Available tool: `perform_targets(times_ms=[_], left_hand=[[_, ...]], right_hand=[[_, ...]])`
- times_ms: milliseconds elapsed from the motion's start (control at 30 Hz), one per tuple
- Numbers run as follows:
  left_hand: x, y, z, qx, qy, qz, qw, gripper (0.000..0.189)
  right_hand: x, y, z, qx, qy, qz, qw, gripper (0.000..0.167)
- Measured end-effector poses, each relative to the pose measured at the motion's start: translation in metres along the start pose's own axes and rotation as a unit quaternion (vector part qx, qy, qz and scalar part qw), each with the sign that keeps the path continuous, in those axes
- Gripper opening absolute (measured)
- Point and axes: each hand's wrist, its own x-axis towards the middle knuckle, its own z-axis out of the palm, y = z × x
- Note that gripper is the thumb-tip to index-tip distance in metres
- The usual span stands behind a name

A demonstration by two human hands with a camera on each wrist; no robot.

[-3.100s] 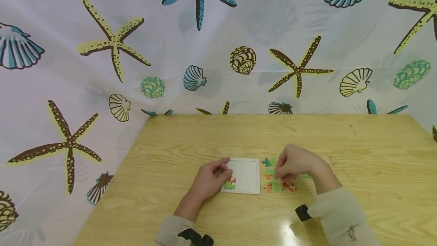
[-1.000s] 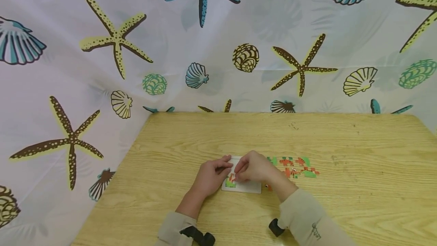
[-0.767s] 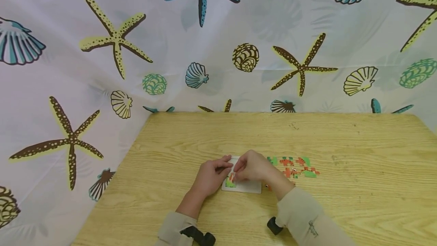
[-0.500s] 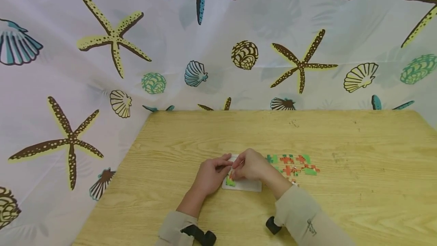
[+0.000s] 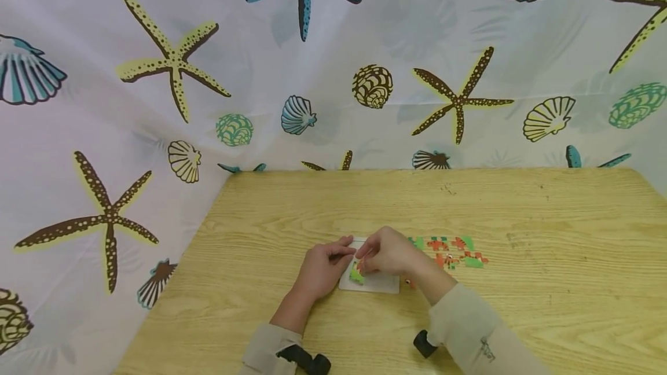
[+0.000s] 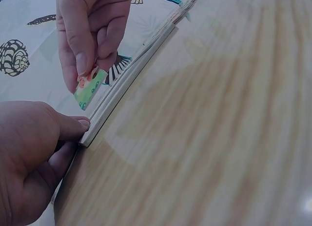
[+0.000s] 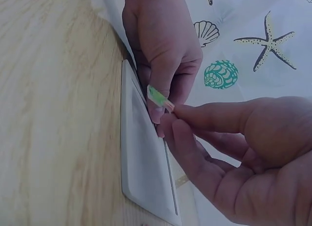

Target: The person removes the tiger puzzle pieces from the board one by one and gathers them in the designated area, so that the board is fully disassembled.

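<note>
In the head view a white puzzle tray [image 5: 377,285] lies on the table. My left hand [image 5: 320,271] grips its left edge, with the thumb [image 6: 75,126] at a corner in the left wrist view. My right hand [image 5: 388,253] is over the tray and pinches a green and red jigsaw piece [image 5: 356,274] between thumb and fingertips. Both wrist views show this piece [image 7: 157,95] lifted off the tray and tilted. The tray floor [image 7: 146,153] that shows is bare. Part of the tray is hidden under my right hand.
Several loose red and green jigsaw pieces [image 5: 464,243] lie on the wooden table [image 5: 547,300] right of the tray, some partly behind my right forearm. A patterned cloth [image 5: 323,62] hangs behind and to the left of the table.
My right hand has moved left from the loose pieces to the tray. The green and red piece, earlier in the tray's near left corner, is now raised and tilted. My left hand stays put.
</note>
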Motion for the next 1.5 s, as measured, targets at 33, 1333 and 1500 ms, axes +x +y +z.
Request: perform_targets(times_ms=[33, 1333, 1500], left_hand=[[0.000, -0.001, 0.000, 0.002, 0.000, 0.001, 1.0000, 0.017], [-0.001, 0.003, 0.001, -0.015, 0.008, -0.013, 0.9998, 0.017], [-0.001, 0.002, 0.002, -0.020, 0.013, -0.012, 0.9997, 0.016]], right_hand=[[-0.001, 0.001, -0.001, 0.007, -0.002, 0.001, 1.0000, 0.012], [-0.036, 0.041, -0.045, 0.123, -0.022, 0.000, 0.9922, 0.011], [-0.043, 0.045, -0.057, 0.128, -0.040, -0.002, 0.9910, 0.013]])
